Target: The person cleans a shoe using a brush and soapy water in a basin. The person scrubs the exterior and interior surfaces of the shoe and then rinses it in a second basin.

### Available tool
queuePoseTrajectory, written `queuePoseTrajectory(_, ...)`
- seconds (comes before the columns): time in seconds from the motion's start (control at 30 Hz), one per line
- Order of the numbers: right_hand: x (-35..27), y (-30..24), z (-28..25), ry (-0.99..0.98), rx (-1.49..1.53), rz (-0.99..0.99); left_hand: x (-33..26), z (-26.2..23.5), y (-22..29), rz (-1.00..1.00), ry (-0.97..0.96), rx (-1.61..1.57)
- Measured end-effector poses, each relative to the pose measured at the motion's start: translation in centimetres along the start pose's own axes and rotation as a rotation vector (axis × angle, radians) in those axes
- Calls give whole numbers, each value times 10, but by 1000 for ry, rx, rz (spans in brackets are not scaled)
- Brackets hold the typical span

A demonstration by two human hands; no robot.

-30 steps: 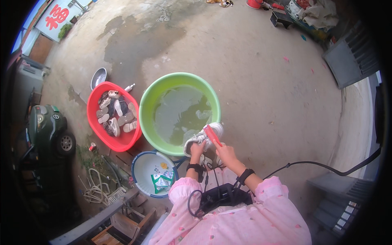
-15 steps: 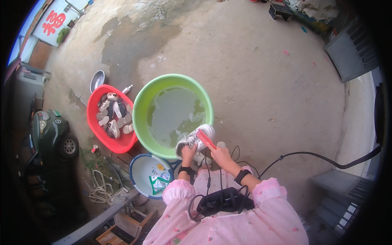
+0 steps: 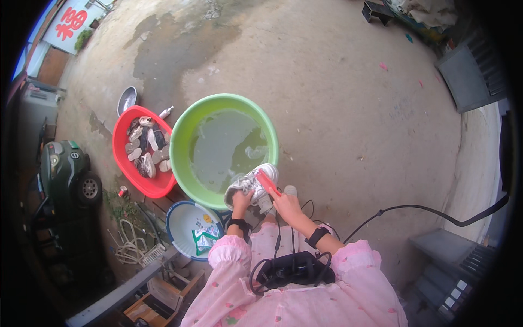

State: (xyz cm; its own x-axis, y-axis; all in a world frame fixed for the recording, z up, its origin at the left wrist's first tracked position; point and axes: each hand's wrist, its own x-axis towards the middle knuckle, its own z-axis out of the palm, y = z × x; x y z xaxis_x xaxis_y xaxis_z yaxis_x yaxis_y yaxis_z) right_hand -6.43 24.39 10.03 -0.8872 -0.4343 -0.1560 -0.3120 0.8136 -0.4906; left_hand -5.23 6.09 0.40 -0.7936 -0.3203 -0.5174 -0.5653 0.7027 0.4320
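A white lace-up sneaker (image 3: 236,189) is tilted over the near right rim of the big green tub (image 3: 180,171), which holds cloudy water with a little foam. My left hand (image 3: 241,202) grips the sneaker at its ankle opening, fingers partly tucked inside. My right hand (image 3: 287,206) is closed round the handle of a red brush (image 3: 267,183). The brush head lies against the sneaker's upper near the toe; its bristles are hidden. Both wrists wear black bands.
Left of the tub stands a red basin (image 3: 119,150) full of shoes. A white, blue-rimmed basin (image 3: 182,231) with a green-and-white packet sits nearer me. A metal bowl (image 3: 127,101) and white bottle (image 3: 166,112) lie beyond. A black cable (image 3: 430,211) runs off right.
The whole scene has shifted slightly left and up as the view turned. Both hands keep their hold, and the brush stays against the sneaker with little visible movement.
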Motion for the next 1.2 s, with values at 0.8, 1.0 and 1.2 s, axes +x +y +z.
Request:
queuePoseTrajectory(0.8, -18, -4, -8, -110, -106, 22, 4, 4, -3, 1, -4, 18)
queuePoseTrajectory(1.0, 16, -18, 19, 29, -23, 44, 6, 5, -10, 85, 58, -25)
queuePoseTrajectory(1.2, -19, -11, -4, -147, -106, 92, 0, 10, -11, 58, 50, -34)
